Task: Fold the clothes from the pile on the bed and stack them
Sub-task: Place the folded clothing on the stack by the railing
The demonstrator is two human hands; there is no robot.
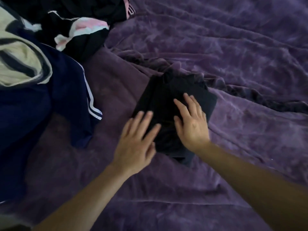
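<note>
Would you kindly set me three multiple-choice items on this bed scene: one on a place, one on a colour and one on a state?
1. Where is the unfolded pile relative to the folded black garment?
A. To its left
B. To its right
C. On top of it

2. What colour is the bedspread?
A. Green
B. Purple
C. White

3. How do the left hand and the right hand meet the garment?
A. Both are clenched in fists
B. One lifts a corner
C. Both lie open on it, fingers straight

Answers: 1 A, the heaped clothes fill the picture's left side; 2 B, purple cloth surrounds the garment; 3 C, the straight fingers of both hands rest on the black cloth.
</note>
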